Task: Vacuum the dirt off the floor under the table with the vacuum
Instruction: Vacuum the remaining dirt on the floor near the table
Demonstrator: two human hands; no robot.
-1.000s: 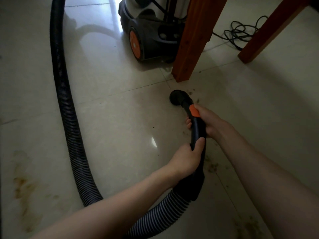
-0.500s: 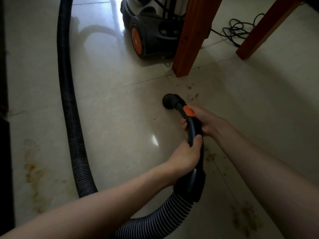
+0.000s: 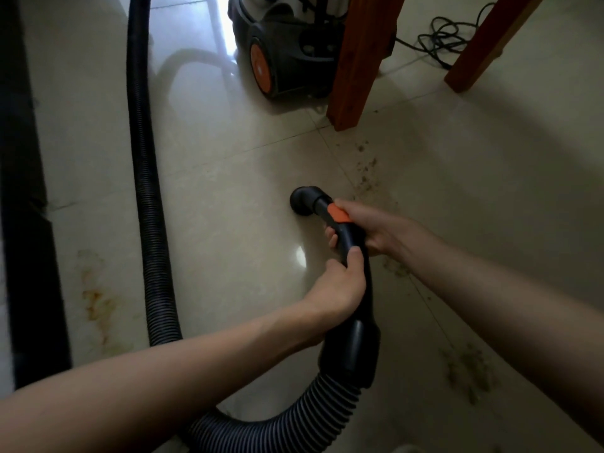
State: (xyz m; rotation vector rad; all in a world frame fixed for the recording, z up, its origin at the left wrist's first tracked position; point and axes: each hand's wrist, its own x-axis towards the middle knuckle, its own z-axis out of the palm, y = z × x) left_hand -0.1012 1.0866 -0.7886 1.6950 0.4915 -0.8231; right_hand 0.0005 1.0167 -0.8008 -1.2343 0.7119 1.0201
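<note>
Both of my hands hold the black vacuum handle (image 3: 354, 238), which has an orange button near its front. My right hand (image 3: 376, 228) grips the front part just behind the round black nozzle (image 3: 302, 200). My left hand (image 3: 340, 287) grips the handle lower down, above the thick cuff joining the ribbed hose (image 3: 157, 223). The nozzle rests mouth-down on the pale tiled floor. Specks of dirt (image 3: 367, 168) lie to the nozzle's right, near the wooden table leg (image 3: 358, 60). More dirt (image 3: 467, 371) lies at the lower right.
The vacuum canister (image 3: 284, 50) with an orange wheel stands behind the table leg. A second wooden leg (image 3: 483, 44) and a coiled black cable (image 3: 447, 34) are at the upper right. A dark strip (image 3: 26, 191) runs down the left edge. Rust-coloured stains (image 3: 96, 299) mark the floor.
The nozzle has slid back and to the left, away from the table leg, uncovering the dirt specks near the leg. Both hands kept their grip on the handle.
</note>
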